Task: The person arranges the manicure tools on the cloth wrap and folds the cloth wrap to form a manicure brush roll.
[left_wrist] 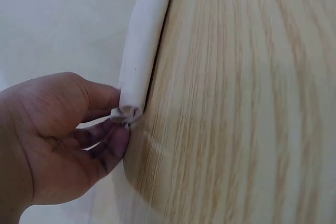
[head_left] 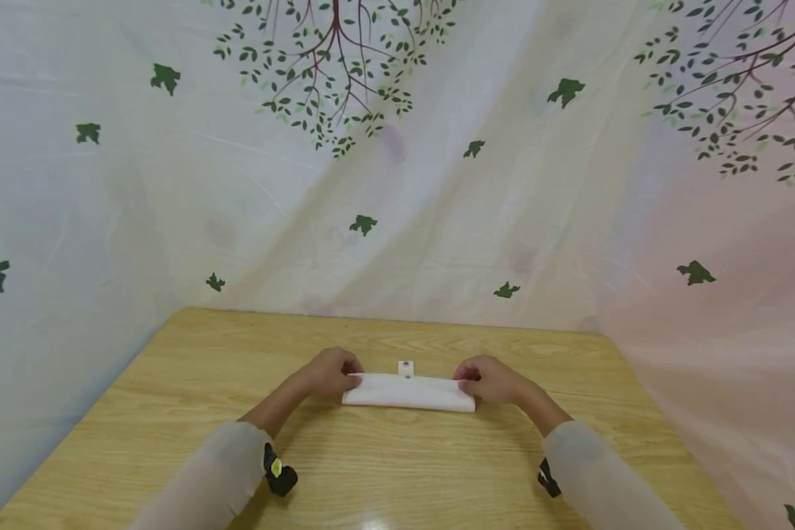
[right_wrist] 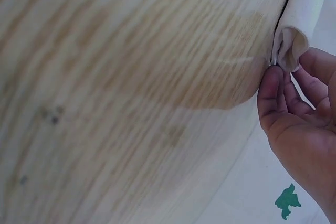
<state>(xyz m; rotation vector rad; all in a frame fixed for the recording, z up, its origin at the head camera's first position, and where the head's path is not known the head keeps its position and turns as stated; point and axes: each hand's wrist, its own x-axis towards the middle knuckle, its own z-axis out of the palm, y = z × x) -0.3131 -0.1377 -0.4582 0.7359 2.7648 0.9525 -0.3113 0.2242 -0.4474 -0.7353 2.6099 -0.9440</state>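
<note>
A white roll of folded fabric (head_left: pixel 407 392) lies crosswise on the wooden table (head_left: pixel 397 471). From its far side sticks out a short white tab (head_left: pixel 405 365) with small metal snaps. My left hand (head_left: pixel 331 370) pinches the roll's left end between thumb and fingers. At the opposite end, the right hand (head_left: pixel 493 378) grips the roll the same way, thumb on the near side. Rolled layers show at the end of the fabric in the left wrist view, by the curled left fingers (left_wrist: pixel 107 150). In the right wrist view the other end forms an open loop of cloth above the right fingers (right_wrist: pixel 272 87).
Behind the table hangs a pale curtain (head_left: pixel 397 272) printed with branches and green leaf shapes; it also falls along both sides. Black wrist devices are strapped near the left cuff (head_left: pixel 238 449) and the right cuff (head_left: pixel 579 453). The table's far edge runs just beyond the hands.
</note>
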